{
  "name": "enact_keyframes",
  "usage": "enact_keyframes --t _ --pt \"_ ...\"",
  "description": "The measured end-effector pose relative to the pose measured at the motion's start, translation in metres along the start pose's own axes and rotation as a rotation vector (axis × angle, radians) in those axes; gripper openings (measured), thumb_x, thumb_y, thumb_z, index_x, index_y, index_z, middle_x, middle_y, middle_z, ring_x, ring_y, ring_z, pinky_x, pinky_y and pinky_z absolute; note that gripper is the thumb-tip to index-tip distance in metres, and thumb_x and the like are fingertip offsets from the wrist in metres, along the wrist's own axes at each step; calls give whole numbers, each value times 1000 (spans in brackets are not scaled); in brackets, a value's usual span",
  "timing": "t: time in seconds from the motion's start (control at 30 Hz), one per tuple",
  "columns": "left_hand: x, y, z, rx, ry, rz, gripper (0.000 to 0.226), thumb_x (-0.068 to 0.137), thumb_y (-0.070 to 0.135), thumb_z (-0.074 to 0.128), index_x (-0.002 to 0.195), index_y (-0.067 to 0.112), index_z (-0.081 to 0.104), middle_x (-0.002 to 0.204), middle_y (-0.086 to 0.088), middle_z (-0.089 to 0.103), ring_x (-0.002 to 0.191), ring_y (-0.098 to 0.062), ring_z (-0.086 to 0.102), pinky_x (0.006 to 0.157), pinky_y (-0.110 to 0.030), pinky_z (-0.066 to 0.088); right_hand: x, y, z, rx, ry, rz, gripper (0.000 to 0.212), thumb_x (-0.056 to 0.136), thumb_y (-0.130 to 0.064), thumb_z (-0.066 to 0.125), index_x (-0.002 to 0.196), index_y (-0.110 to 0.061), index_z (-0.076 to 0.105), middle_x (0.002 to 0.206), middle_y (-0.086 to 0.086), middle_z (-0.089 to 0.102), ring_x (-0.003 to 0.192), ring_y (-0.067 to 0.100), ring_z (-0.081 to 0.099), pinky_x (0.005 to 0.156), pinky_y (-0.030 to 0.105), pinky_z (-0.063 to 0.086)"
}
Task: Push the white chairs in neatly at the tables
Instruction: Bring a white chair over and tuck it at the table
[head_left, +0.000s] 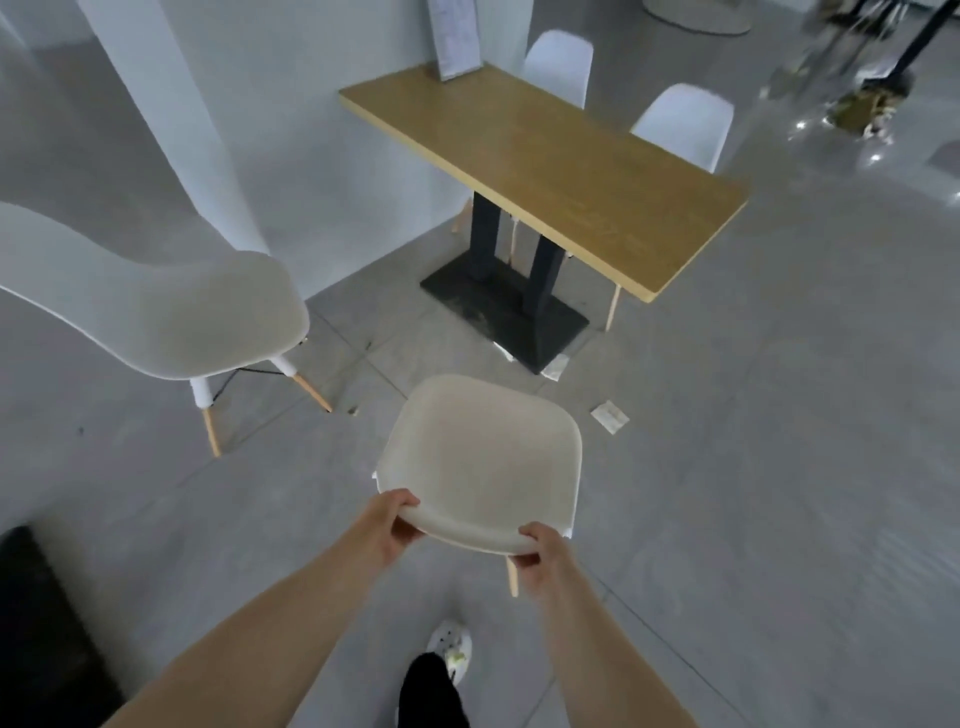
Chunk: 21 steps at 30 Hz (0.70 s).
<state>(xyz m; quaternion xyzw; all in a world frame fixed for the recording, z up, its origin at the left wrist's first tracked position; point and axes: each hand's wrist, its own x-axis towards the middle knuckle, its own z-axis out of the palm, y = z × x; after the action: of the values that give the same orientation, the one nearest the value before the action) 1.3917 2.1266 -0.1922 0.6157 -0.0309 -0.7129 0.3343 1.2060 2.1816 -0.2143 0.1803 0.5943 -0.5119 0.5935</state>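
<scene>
At the near side of the worktop (545, 171), well short of it, stands the chair (478, 457). The left hand (392, 525) and right hand (540, 553) are each closed on its back rim. Best to push straight and evenly, aim the seat beside the black base (509, 306), and clear the paper scraps (610, 415). A second chair (171, 312) waits left.

The held chair (475, 457) stands on the floor (753, 467) nearest the person, with the surface (545, 166) well ahead of it. A second chair (156, 306) sits to its left, apart from the surface, and two more chairs (558, 65) (683, 124) stand tucked behind the surface's far side. A standing card (457, 36) rests on the surface's far end.
</scene>
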Motion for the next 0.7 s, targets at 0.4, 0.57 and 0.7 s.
enact_keyframes --t 0.4,0.57,0.7 --pt "36 73 58 59 16 -17 20 86 -10 43 101 2 48 83 -14 54 73 -26 52 37 -29 53 32 -54 68 18 4 -71 39 79 17 45 111 -5 50 89 13 57 77 27 56 68 39 49" --pt "53 112 77 99 1 23 29 85 -10 44 111 1 46 83 -14 54 72 -26 53 39 -28 53 45 -73 101 6 22 -74 21 78 16 46 85 -2 53 90 16 55 73 29 54 62 36 48" --pt "69 141 91 120 -15 10 23 86 -10 43 106 0 48 82 -13 54 70 -26 51 34 -27 51 54 -84 127 17 11 -102 21 77 15 48 87 -3 52 91 16 55 82 33 54 68 44 51"
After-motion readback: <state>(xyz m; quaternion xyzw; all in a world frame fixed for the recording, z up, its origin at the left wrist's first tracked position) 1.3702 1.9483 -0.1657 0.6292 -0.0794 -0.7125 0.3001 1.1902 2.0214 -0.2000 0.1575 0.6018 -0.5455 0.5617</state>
